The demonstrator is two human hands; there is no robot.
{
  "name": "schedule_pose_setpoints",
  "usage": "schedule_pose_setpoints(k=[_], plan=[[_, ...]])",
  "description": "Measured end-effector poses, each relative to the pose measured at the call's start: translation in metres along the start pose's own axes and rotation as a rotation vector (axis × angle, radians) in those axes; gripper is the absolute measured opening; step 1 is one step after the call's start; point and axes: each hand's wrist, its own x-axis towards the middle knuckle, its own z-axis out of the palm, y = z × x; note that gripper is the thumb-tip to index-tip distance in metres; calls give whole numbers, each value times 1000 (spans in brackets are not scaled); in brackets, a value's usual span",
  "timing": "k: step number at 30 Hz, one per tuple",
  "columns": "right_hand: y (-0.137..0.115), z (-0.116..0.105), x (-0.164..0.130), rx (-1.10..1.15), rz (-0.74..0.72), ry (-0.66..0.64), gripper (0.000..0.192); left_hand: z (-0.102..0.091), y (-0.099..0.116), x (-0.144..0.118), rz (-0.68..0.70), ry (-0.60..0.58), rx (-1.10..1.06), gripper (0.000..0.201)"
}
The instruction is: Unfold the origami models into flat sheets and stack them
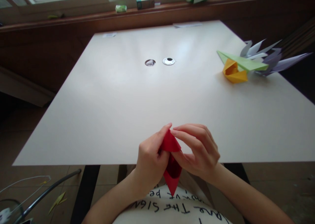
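Between my two hands, just over the table's near edge, is a partly folded piece of red origami paper (pixel 171 142). Its lower end comes to a point, and a dark hollow opens in its middle. My left hand (pixel 150 156) is closed around its left side, with the fingertips partly hidden behind the paper. On the other side, my right hand (pixel 199 148) pinches the right edge; its thumb sits at the fold and its index fingertip is close to the top corner.
On the white table (pixel 118 109), folded paper pieces stand at the right: an orange one (pixel 235 73), a light green one (pixel 246 62), and white and purple cranes (pixel 278 61). Two round cable holes (pixel 168 61) lie mid-table. A small box (pixel 145 3) rests on the windowsill.
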Motion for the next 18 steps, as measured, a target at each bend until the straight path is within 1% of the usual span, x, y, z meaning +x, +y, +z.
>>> schedule_pose_setpoints(k=[4, 11, 14, 18], plan=[[-3, 1, 1, -49, 79, -69, 30, 2, 0, -1, 38, 3, -14, 43], [-7, 1, 2, -134, 112, -148, 24, 5, -2, -1, 70, 14, 17, 28], [-8, 3, 4, -185, 137, -164, 18, 6, -2, -1, 74, 40, 35, 28], [-7, 3, 5, -202, 116, -168, 17, 6, -1, -1, 72, 41, 30, 31]])
